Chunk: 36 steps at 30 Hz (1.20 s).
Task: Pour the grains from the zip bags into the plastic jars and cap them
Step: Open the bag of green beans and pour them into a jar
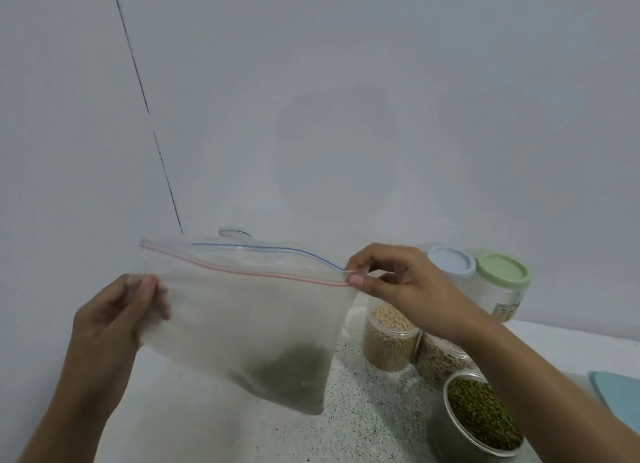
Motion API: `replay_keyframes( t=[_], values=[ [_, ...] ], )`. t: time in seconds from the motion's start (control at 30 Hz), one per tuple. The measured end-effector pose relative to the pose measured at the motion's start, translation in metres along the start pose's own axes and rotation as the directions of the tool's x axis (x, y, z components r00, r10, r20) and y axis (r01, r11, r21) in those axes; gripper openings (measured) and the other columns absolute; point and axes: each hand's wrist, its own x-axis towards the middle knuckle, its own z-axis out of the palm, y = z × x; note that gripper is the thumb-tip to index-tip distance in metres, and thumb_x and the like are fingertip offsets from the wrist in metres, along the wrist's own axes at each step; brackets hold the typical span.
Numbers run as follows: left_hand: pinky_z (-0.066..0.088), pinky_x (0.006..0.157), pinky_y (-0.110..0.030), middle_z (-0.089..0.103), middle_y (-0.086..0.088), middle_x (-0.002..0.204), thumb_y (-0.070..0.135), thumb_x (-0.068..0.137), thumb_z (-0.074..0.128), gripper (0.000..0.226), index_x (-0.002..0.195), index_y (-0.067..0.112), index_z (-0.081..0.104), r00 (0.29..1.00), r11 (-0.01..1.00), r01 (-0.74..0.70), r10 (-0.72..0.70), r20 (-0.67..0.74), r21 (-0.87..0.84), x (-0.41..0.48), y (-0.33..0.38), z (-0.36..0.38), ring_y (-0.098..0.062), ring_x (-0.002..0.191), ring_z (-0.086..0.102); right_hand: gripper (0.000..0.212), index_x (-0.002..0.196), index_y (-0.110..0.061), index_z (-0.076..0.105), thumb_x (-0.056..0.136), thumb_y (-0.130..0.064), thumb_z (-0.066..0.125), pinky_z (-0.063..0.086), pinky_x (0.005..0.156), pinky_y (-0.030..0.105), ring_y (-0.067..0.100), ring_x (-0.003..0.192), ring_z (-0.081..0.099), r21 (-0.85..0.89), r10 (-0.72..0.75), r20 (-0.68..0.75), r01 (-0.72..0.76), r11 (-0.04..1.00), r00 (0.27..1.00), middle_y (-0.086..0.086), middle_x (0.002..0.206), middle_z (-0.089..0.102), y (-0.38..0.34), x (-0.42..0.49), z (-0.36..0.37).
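The limp, likely slippery zip bag (249,317) hangs between the left hand (117,310), grip clenched on its side edge, and the right hand (391,279), pinching its stiffer zip corner

The speckled bench (363,428) carries three open filled jars (443,362) under the right hand (391,282), two capped jars (502,289) beyond.

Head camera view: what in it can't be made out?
All in the head view.
1. Grains in the zip bag: blurred by cloudy plastic, kind unclear.
2. Middle jar: top hidden behind the right forearm.
3. Blue object: cut off by the right edge.
4. Green-lidded jar's label: too small to read.
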Motion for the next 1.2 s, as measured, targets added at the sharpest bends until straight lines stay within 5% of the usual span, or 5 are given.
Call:
replay_keyframes(
  t=[0.2, 0.37, 0.6, 0.87, 1.2],
  values=[
    [0.054, 0.066, -0.015, 0.062, -0.010, 0.085, 0.063, 0.062, 0.083, 0.081, 0.107, -0.001, 0.062, 0.981, 0.975, 0.187, -0.191, -0.023, -0.117, -0.019, -0.044, -0.042, -0.012, 0.070, 0.062, 0.009, 0.093, -0.023, 0.073, 0.096, -0.016, 0.069, 0.055, 0.086, 0.042, 0.017, 0.099, 0.066, -0.062, -0.035, 0.042, 0.037, 0.997, 0.999, -0.008, 0.097, 0.071, 0.003, 0.013, 0.045],
    [0.054, 0.070, -0.020, 0.060, -0.030, 0.098, 0.036, 0.093, 0.060, 0.030, 0.102, 0.009, 0.072, 0.958, 0.959, 0.282, -0.280, 0.056, -0.031, -0.011, -0.049, -0.065, -0.026, 0.086, 0.059, 0.013, 0.089, -0.014, 0.071, 0.096, -0.003, 0.067, 0.054, 0.088, 0.045, 0.019, 0.093, 0.067, 0.102, 0.055, -0.001, -0.055, 0.993, 0.998, 0.003, 0.091, 0.070, 0.017, 0.020, 0.074],
    [0.053, 0.085, -0.049, 0.068, -0.019, 0.092, 0.049, 0.094, 0.065, 0.037, 0.097, 0.013, 0.072, 0.956, 0.951, 0.230, -0.261, 0.136, 0.208, 0.015, -0.039, -0.070, -0.032, 0.088, 0.066, 0.006, 0.082, -0.001, 0.067, 0.084, -0.007, 0.068, 0.041, 0.069, 0.028, 0.018, 0.076, 0.054, 0.198, 0.046, -0.093, -0.027, 0.980, 0.995, 0.021, 0.082, 0.060, 0.016, 0.030, 0.091],
    [0.042, 0.086, -0.033, 0.057, 0.016, 0.111, 0.084, 0.075, 0.048, 0.061, 0.122, 0.045, 0.057, 0.955, 0.670, -0.200, -0.030, 0.296, 0.714, 0.046, -0.035, -0.053, -0.005, 0.102, 0.053, 0.012, 0.073, -0.019, 0.060, 0.072, -0.007, 0.064, 0.049, 0.072, 0.043, 0.026, 0.084, 0.062, -0.170, -0.051, -0.131, 0.028, 0.985, 0.990, 0.000, 0.089, 0.067, 0.021, 0.029, 0.104],
    [0.037, 0.080, -0.014, 0.070, 0.018, 0.119, 0.092, 0.077, 0.037, 0.088, 0.138, 0.032, 0.058, 0.575, 0.487, -0.713, -0.005, 0.818, 0.505, 0.048, -0.022, 0.013, -0.001, 0.096, 0.060, 0.025, 0.085, -0.031, 0.064, 0.076, -0.055, 0.065, 0.043, 0.086, 0.036, 0.008, 0.090, 0.057, -0.771, 0.151, 0.158, 0.026, 0.637, 0.976, -0.013, 0.094, 0.062, -0.007, 0.055, 0.115]
  ],
)
